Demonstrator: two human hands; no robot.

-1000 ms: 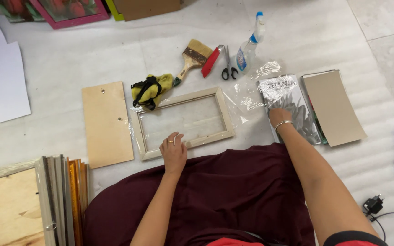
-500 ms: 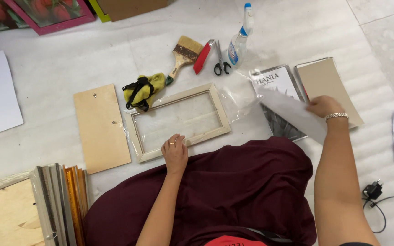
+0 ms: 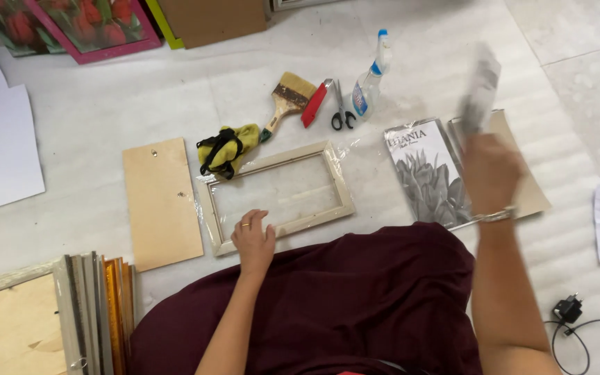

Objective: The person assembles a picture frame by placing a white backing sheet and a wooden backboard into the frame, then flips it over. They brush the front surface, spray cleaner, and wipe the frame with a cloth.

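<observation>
My left hand [image 3: 253, 239] rests flat on the near rail of a pale wooden picture frame [image 3: 342, 186] lying on the floor in front of me. My right hand [image 3: 491, 173] is raised and blurred, gripping a thin pale sheet [image 3: 481, 87] that stands up from it. Below that hand lie a black-and-white flower print [image 3: 425, 173] and a tan cardboard backing [image 3: 530, 198]. A plywood backing board [image 3: 161, 201] lies left of the frame.
Behind the frame sit a yellow and black cloth [image 3: 227, 149], a wide paintbrush [image 3: 286, 101], a red cutter [image 3: 315, 103], scissors [image 3: 342, 114] and a spray bottle [image 3: 373, 76]. Stacked frames [image 3: 95, 312] stand at lower left. A charger with cable [image 3: 567, 309] lies at lower right.
My right hand pulled the thin sheet off the flower print, swung right and lifted it up. My left hand stayed on the frame.
</observation>
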